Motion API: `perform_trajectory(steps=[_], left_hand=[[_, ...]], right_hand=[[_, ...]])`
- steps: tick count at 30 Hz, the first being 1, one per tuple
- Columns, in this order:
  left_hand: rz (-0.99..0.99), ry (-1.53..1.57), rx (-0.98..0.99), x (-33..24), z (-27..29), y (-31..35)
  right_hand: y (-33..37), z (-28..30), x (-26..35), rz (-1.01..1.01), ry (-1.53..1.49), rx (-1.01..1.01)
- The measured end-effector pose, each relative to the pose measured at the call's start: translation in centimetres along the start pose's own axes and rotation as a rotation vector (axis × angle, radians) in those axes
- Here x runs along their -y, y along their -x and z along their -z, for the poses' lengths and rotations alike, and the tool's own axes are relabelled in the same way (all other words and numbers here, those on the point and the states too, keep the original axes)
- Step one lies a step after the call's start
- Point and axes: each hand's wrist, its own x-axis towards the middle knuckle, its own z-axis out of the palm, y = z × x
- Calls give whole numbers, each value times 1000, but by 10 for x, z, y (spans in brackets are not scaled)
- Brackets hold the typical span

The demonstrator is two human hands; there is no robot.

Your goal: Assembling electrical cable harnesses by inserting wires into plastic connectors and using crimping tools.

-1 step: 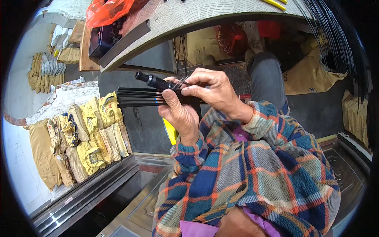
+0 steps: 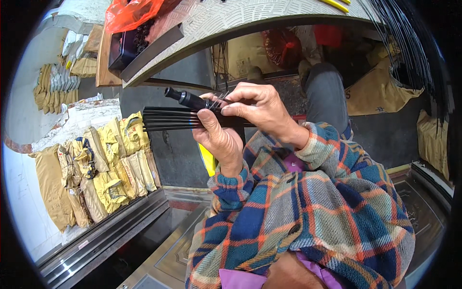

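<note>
My left hand [image 2: 222, 143] is closed around a bundle of thin black umbrella ribs [image 2: 166, 120], its thumb pressed across them. The ribs' free ends point left. Above them juts a black stepped tube, like an umbrella runner [image 2: 190, 99], tilted up to the left. My right hand [image 2: 262, 108] is beside the left one, thumb and forefinger pinched on a dark rib end near the tube's right end. Short thin metallic pieces [image 2: 220, 98] stick out at that spot. The exact joint between the fingers is hidden.
A patterned worktable [image 2: 231, 19] curves across the top, with a dark bin of small black parts [image 2: 139, 41] and an orange plastic bag [image 2: 132, 14] at its left. Long black rods [image 2: 404, 38] hang at upper right. Yellowish packages [image 2: 103, 168] lie at left.
The fingers shift slightly at the tube's right end, and the thin metallic pieces there tilt a little. Both hands keep their grip in nearly the same place.
</note>
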Motion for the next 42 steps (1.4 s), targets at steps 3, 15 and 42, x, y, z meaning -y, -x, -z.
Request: perform_trajectory(steps=[3, 15, 42], left_hand=[[-77, -17, 81, -3, 0, 1], [-178, -221, 117, -3, 3, 2], [-209, -505, 569, -7, 3, -17]], right_hand=[[-4, 5, 3, -112, -95, 80], [17, -21, 4, 323, 188, -124], [-32, 32, -9, -387, -504, 482]])
